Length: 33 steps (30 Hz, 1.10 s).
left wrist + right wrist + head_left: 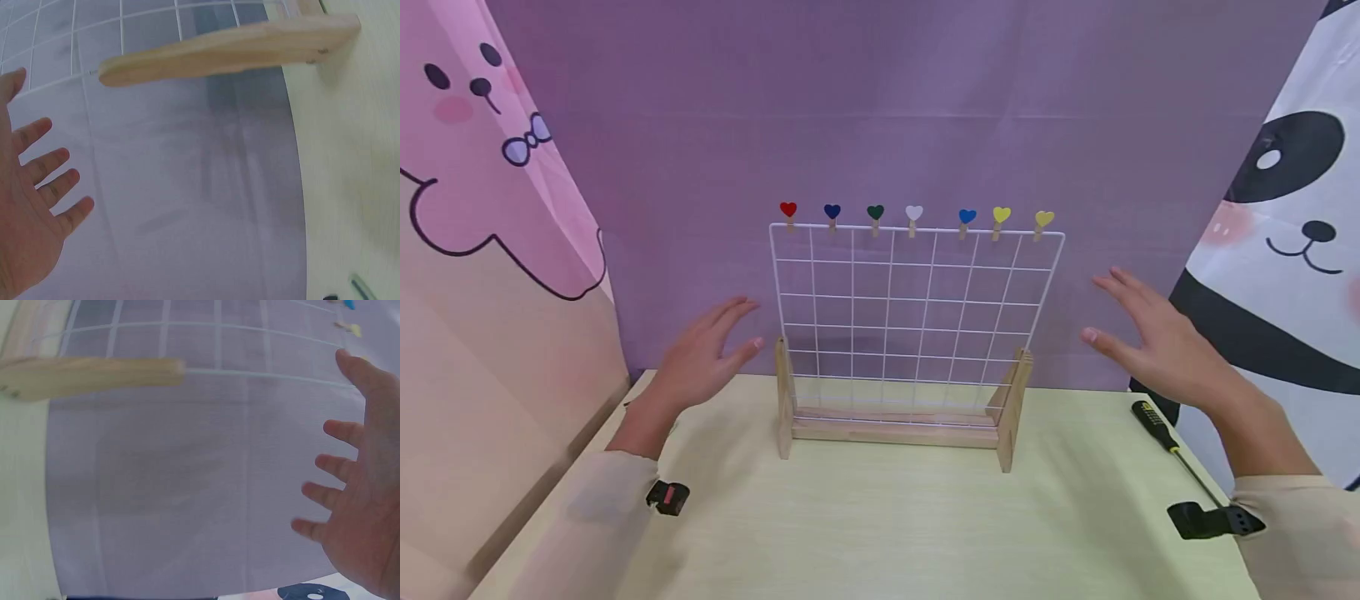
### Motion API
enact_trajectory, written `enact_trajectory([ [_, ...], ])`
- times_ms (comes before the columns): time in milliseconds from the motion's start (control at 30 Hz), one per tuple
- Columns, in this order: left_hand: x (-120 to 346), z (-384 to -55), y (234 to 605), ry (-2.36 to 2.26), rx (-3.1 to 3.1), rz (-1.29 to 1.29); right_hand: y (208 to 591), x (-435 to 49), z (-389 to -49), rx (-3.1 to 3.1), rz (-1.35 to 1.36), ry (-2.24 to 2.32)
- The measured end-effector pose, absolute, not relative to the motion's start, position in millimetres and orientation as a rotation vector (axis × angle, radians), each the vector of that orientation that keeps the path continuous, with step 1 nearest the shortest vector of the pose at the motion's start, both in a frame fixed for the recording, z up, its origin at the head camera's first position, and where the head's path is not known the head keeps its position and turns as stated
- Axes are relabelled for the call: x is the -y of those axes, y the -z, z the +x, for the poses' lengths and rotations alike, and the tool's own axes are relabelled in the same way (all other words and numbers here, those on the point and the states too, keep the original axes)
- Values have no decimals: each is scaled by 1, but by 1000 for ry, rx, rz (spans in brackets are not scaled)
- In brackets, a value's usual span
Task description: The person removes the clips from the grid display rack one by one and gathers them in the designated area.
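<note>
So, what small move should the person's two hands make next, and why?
Perhaps ease the left hand and right hand inward, towards the white rectangular wire grid: they flank it, open and empty, palms turned inward, without touching it.

Head view bright; faint, soft shadows on tabletop (pixel 887 517); wrist views dimmer, hazy.
</note>
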<state>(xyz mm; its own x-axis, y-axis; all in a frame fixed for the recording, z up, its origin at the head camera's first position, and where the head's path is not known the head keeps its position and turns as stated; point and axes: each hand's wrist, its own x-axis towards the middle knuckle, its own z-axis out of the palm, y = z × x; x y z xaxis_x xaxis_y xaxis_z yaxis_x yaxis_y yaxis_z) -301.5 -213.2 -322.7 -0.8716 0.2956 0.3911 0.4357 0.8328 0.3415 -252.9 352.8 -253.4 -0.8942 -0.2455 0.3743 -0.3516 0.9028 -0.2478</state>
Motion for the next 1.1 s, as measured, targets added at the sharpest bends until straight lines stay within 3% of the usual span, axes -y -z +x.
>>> enact_trajectory([
  [567,193,-322,359,1193,2421,-611,222,-322,-247,2393,498,-901],
  [900,177,-327,383,1427,2298,-562,198,-265,-241,2188,787,-1055],
  [1100,164,-331,397,1525,2222,-519,190,-232,-249,2212,819,-1114],
])
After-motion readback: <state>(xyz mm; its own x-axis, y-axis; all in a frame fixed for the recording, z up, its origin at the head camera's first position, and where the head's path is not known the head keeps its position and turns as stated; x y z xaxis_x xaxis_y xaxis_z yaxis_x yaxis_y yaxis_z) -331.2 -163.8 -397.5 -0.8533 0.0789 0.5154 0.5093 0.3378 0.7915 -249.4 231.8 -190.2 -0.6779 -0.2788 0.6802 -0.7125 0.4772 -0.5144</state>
